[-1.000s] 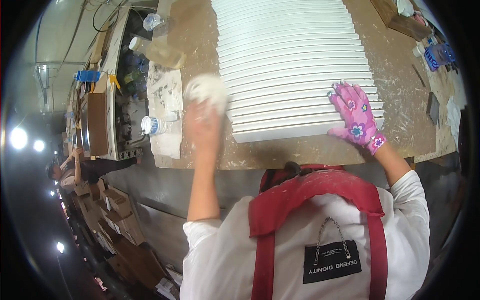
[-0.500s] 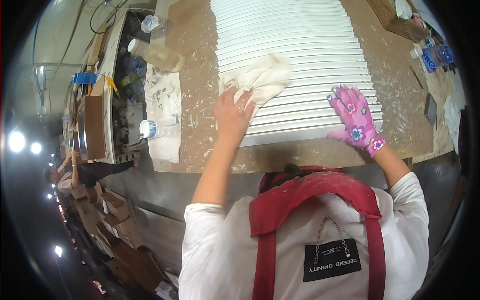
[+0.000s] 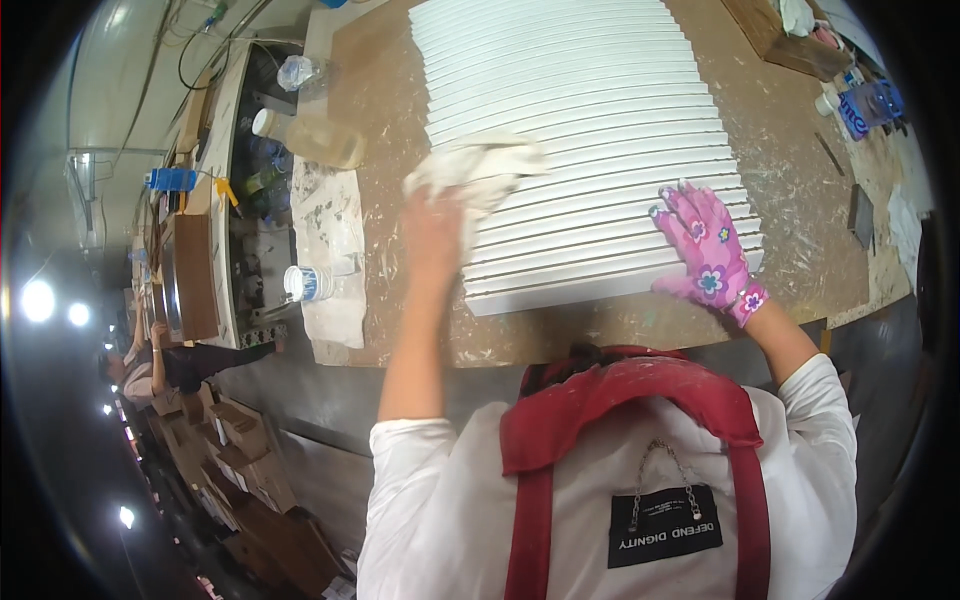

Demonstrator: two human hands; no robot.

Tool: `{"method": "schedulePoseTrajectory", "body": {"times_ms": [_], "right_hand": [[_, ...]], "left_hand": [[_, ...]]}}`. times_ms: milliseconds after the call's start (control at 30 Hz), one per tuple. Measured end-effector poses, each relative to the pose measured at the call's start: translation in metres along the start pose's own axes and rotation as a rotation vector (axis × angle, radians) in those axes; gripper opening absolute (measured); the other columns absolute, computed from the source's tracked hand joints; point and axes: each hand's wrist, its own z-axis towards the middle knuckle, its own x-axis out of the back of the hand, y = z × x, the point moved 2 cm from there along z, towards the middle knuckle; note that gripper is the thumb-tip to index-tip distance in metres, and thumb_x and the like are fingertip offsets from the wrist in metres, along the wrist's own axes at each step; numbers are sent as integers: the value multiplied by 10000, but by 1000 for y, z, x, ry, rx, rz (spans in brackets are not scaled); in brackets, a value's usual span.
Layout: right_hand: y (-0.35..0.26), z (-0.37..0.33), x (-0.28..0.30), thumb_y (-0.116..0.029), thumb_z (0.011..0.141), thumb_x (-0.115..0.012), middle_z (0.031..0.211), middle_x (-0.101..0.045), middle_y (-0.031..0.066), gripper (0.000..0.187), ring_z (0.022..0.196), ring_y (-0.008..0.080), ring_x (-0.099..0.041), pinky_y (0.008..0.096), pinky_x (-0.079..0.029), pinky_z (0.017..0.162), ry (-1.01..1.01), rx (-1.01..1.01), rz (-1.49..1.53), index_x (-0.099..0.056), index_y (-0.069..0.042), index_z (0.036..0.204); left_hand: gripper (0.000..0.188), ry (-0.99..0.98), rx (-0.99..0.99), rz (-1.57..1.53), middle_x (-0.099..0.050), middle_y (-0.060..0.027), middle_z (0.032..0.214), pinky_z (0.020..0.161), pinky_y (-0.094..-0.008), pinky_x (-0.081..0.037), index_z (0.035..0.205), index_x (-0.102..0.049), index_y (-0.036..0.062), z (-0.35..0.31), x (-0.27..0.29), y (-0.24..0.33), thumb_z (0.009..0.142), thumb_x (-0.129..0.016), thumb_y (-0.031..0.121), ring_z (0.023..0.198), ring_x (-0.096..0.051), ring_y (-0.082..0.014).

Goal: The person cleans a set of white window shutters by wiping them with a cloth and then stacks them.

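Long white slatted pieces (image 3: 590, 215), laid side by side like a louvred panel, cover the middle of the worktable. At their left edge, my bare left hand (image 3: 437, 222) grips a cream cloth (image 3: 480, 165); hand and cloth are smeared by motion, and the fingertips are partly hidden in the folds. My right hand (image 3: 708, 255), in a pink flowered glove, lies flat with fingers spread on the near right corner of the slats.
On the paint-spattered tabletop (image 3: 390, 130), a white tub (image 3: 308, 284) and a jug of pale liquid (image 3: 325, 140) stand left. A blue-labelled bottle (image 3: 865, 105) and a wooden box (image 3: 790, 40) are right. Another person (image 3: 150, 370) and cardboard boxes (image 3: 240, 430) appear at far left.
My left hand has swept the cloth leftward to the slats' left edge. My gloved right hand stays at the right corner. The view has shifted slightly.
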Motion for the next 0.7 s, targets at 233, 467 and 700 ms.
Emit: {"method": "schedulePoseTrajectory", "body": {"times_ms": [233, 467, 700], "right_hand": [[0, 3, 1, -624, 701, -638, 1411, -431, 173, 832, 1342, 377, -347, 508, -226, 1128, -38, -7, 40, -508, -67, 1306], [-1, 5, 2, -638, 726, -608, 1413, -434, 179, 819, 1343, 368, -351, 499, -220, 1133, -45, -1, 37, -516, -63, 1302], [-7, 12, -3, -590, 777, -622, 1442, -402, 192, 799, 1384, 348, -301, 446, -202, 1152, 109, -114, 337, -487, -47, 1348]], "left_hand": [[373, 74, 215, -82, -577, -235, 1157, 944, -433, -443, 1170, -620, -20, 5, 27, -38, 909, -574, 242, 1061, -563, -372], [292, -98, 83, 155, -581, -222, 1161, 886, -444, -458, 1089, -667, 69, -7, 10, -19, 911, -579, 284, 1027, -556, -410], [299, 150, 594, -656, -619, -193, 1079, 939, -369, -440, 1186, -541, -25, 14, 68, -4, 958, -482, 159, 1009, -586, -286]]}}
